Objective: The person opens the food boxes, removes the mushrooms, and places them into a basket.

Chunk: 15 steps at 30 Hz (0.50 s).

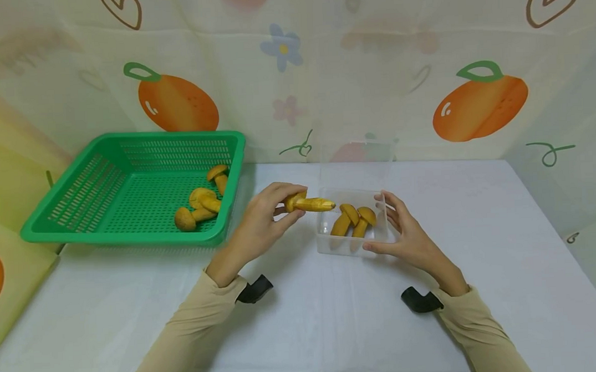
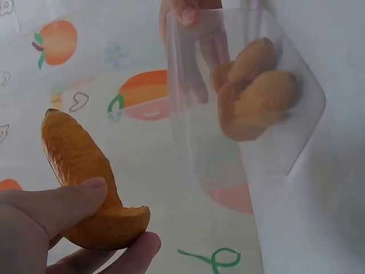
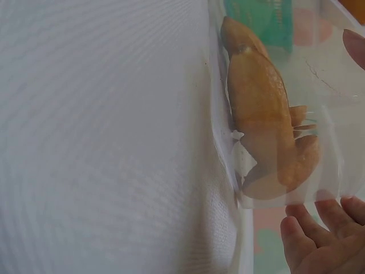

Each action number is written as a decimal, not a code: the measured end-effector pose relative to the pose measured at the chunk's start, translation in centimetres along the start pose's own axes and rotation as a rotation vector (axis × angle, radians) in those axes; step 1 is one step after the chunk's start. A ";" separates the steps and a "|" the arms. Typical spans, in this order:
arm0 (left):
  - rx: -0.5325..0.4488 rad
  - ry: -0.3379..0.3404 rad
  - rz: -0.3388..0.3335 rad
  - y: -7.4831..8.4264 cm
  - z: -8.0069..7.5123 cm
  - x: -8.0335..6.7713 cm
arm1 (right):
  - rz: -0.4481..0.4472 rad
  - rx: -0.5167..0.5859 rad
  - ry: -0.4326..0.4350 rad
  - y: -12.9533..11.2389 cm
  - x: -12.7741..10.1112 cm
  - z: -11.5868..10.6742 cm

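Observation:
My left hand (image 1: 285, 204) pinches a yellow-brown toy mushroom (image 1: 310, 204) by its cap, its stem pointing right over the left rim of a clear plastic box (image 1: 330, 245). The left wrist view shows thumb and fingers around this mushroom (image 2: 80, 171) beside the box (image 2: 302, 137). Two more mushrooms (image 1: 353, 219) lie inside the box. My right hand (image 1: 391, 226) holds the box's right front corner, thumb at the front wall and fingers (image 3: 319, 234) against the right wall. The right wrist view shows the boxed mushrooms (image 3: 262, 114) through the wall.
A green slotted basket (image 1: 78, 190) stands at the back left on the white table, with three mushrooms (image 1: 204, 204) in its near right corner. A fruit-patterned curtain closes the back and sides. The box's clear lid (image 1: 356, 150) stands open behind it.

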<state>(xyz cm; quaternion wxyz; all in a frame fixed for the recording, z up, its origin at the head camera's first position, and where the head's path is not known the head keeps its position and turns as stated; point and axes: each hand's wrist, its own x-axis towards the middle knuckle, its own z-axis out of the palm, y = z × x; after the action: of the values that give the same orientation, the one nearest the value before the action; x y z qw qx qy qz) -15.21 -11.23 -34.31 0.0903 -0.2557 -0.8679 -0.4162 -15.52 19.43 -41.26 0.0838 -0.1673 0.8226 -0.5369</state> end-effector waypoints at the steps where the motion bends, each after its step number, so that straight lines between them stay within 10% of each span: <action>1: 0.009 0.013 0.002 0.0 -0.4 -0.2 | 0.000 0.000 0.001 0.0 0.0 0.0; 15: 0.130 0.259 -0.028 -2.3 -5.5 -3.2 | -0.010 0.003 -0.001 0.3 0.1 0.0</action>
<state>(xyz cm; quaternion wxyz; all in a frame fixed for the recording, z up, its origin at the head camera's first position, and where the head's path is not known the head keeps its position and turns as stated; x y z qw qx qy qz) -13.99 -17.77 -33.54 0.2124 -0.1814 -0.8776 -0.3896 -15.61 19.48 -41.50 0.0815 -0.1716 0.8208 -0.5387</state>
